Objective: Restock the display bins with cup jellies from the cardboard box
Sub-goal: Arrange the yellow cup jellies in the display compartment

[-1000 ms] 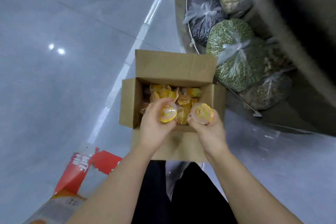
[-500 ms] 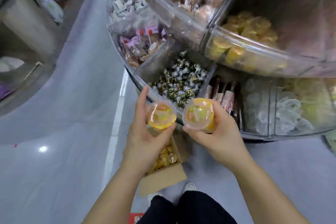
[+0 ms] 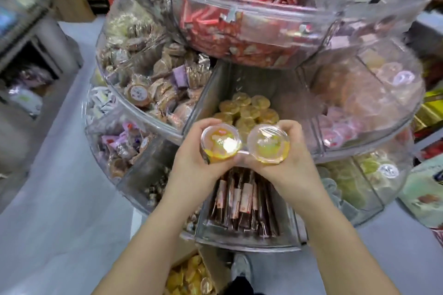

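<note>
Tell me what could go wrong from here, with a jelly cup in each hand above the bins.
1. Both cups are held at the clear front wall of the yellow jelly bin; released early, they could drop into the stick snack bin below.
2. The left hand and right hand each grip a cup at its sides, the left cup close beside the right cup; a knock might loosen either grip.
3. The cardboard box sits by the feet, a possible trip.
</note>
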